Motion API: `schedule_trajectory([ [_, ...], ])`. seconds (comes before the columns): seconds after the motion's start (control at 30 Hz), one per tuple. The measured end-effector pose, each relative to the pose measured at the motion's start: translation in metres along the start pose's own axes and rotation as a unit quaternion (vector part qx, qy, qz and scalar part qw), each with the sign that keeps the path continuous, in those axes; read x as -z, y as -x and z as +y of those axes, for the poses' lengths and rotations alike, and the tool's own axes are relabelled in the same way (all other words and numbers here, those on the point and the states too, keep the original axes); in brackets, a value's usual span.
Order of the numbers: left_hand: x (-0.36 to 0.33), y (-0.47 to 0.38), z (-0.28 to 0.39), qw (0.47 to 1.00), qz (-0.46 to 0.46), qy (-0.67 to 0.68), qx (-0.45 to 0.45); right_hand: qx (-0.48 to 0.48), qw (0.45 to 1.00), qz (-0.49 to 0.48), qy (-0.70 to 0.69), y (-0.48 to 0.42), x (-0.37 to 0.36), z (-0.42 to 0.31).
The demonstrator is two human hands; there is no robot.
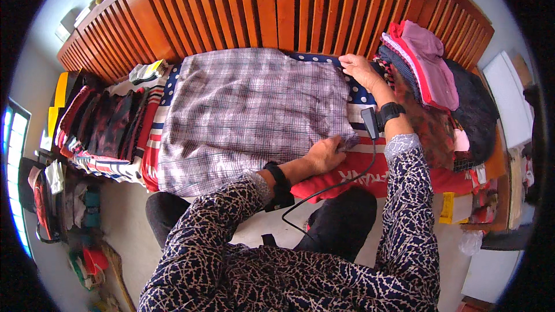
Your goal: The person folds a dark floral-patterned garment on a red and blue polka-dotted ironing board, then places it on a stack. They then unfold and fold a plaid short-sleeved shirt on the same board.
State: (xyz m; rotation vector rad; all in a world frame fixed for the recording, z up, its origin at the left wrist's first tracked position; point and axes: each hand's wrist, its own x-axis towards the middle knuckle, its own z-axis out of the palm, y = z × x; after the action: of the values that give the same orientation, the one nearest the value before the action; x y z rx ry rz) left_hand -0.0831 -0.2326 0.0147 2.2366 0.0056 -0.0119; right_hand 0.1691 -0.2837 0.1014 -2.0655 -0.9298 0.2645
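A plaid cloth garment [256, 104] in grey, white and purple lies spread out over a patterned bed cover [360, 162]. At the garment's lower right corner, my left hand [327, 154] rests with curled fingers on its edge; whether they pinch the fabric is unclear. My right hand [357, 69] is at the upper right corner, over the dotted navy part of the cover, with thumb and fingertips close together. Whether it grips any cloth cannot be told. Both wrists wear black straps, and a black cable runs from the small device at my right wrist.
Folded dark clothes [108, 125] stand in a row at the left, near small folded light items [148, 71]. On the right are a pile of folded pink and red clothes [427, 65] and a dark bundle [472, 108]. A slatted wooden headboard [286, 8] rises behind.
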Motion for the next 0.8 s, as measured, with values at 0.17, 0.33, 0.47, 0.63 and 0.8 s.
schedule_trajectory([
  [0.17, 0.004, 0.002, -0.003, 0.999, -0.016, 0.007, -0.042, -0.006, 0.959, -0.002, -0.284, 0.013, -0.006, 0.006],
  [0.33, 0.039, 0.013, -0.005, 0.997, -0.072, -0.010, -0.015, -0.001, 0.888, 0.029, -0.460, 0.015, -0.010, 0.005],
  [0.47, 0.081, 0.045, -0.012, 0.999, -0.044, 0.005, -0.010, -0.025, 0.861, 0.040, -0.506, 0.023, -0.023, 0.013],
  [0.63, 0.147, 0.095, -0.035, 0.975, -0.006, 0.167, 0.147, -0.081, 0.876, 0.032, -0.475, 0.035, -0.040, 0.035],
  [0.8, 0.200, 0.154, -0.074, 0.956, 0.164, 0.191, 0.149, -0.062, 0.984, 0.159, -0.039, 0.047, -0.069, 0.043],
])
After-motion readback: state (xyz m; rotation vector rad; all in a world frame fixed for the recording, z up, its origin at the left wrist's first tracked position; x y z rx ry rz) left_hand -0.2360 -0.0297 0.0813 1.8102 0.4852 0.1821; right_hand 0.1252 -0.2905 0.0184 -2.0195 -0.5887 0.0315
